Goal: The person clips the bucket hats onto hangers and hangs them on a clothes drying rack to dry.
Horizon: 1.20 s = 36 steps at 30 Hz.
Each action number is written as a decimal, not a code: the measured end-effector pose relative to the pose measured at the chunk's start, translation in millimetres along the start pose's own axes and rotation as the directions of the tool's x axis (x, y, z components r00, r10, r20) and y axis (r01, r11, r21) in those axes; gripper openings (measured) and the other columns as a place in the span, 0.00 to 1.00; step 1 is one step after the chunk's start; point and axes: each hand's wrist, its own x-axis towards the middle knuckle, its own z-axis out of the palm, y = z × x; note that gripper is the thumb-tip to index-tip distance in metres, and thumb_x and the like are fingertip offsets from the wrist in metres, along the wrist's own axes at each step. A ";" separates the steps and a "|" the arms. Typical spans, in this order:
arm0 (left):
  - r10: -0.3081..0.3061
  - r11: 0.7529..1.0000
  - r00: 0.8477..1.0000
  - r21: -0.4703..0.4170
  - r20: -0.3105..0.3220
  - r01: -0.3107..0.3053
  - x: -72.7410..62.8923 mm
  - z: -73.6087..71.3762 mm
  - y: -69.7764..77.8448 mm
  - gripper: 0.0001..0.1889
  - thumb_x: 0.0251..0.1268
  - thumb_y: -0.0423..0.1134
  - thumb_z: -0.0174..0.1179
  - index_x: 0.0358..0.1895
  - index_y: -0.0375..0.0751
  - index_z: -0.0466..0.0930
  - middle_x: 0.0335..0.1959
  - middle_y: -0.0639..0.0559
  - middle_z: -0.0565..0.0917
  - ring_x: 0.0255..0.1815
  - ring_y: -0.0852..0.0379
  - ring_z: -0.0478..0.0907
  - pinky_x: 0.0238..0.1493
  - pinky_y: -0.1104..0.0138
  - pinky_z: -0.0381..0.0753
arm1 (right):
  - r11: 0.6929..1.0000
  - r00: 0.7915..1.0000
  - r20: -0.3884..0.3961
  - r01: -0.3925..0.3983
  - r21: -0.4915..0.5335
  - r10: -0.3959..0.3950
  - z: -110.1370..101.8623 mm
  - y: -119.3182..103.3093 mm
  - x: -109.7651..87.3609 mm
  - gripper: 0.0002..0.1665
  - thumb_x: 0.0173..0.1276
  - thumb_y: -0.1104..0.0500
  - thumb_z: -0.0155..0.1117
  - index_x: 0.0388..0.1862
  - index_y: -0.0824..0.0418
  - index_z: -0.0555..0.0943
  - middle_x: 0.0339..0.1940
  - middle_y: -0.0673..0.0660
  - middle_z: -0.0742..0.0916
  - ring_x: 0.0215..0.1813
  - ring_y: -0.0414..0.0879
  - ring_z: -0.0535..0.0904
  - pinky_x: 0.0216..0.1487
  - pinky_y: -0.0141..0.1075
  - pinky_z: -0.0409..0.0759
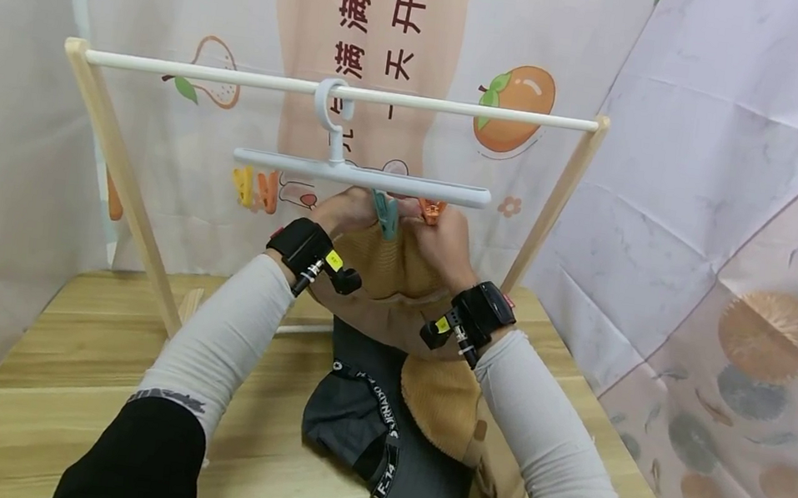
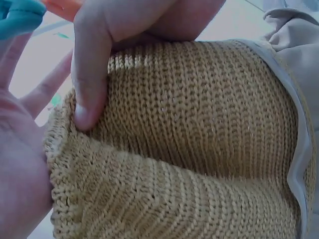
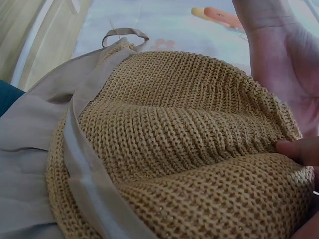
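A tan knitted hat [image 1: 367, 262] with a smooth beige brim is held up under the grey hanger [image 1: 363, 175]. My left hand [image 1: 349, 210] holds the knitted part by its upper left edge. On the other side my right hand [image 1: 447, 243] grips the same part, close below an orange clothespin [image 1: 431, 211]. Between the hands a teal clothespin [image 1: 385, 213] hangs beneath the hanger, overlapping the hat's top. In the left wrist view, a thumb [image 2: 87, 107] presses on the ribbed knit [image 2: 189, 109]. The right wrist view shows folds across the knit [image 3: 164, 134] and a thin loop [image 3: 125, 34].
The hanger hooks over a white rail [image 1: 203, 73] on a wooden stand [image 1: 124, 179]. Yellow [image 1: 242, 186] and orange clothespins [image 1: 267, 191] hang at its left. On the table [image 1: 252, 448] lie a dark grey cap [image 1: 354, 420] and another tan hat [image 1: 439, 402]. Printed curtains stand behind.
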 end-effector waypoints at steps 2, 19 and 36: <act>0.009 1.000 1.000 -0.022 0.022 -0.008 0.6 0.7 0.9 0.08 0.60 0.30 0.61 0.26 0.47 0.82 0.24 0.57 0.74 0.33 0.59 0.68 0.41 0.68 0.67 | 1.000 1.000 0.015 -0.026 -0.002 0.026 0.4 -0.6 1.1 0.21 0.68 0.60 0.63 0.58 0.67 0.77 0.54 0.64 0.84 0.56 0.54 0.80 0.60 0.44 0.76; 0.155 0.900 0.980 -0.391 -0.123 -0.192 7.8 -6.1 -10.1 0.15 0.35 0.44 0.81 0.22 0.45 0.82 0.33 0.52 0.86 0.41 0.57 0.85 0.48 0.65 0.82 | 0.989 0.993 0.048 -0.098 -0.113 0.104 -2.1 0.5 4.1 0.12 0.67 0.59 0.64 0.31 0.66 0.89 0.19 0.58 0.84 0.24 0.45 0.70 0.26 0.31 0.64; -0.019 0.968 0.951 -0.243 -0.308 -0.059 -8.0 -19.2 -9.7 0.08 0.59 0.36 0.69 0.30 0.44 0.78 0.27 0.56 0.73 0.34 0.60 0.69 0.42 0.68 0.70 | 0.990 0.991 0.070 -0.103 -0.091 0.110 -6.7 -0.2 8.6 0.15 0.69 0.54 0.64 0.34 0.65 0.89 0.20 0.56 0.84 0.22 0.43 0.67 0.23 0.31 0.61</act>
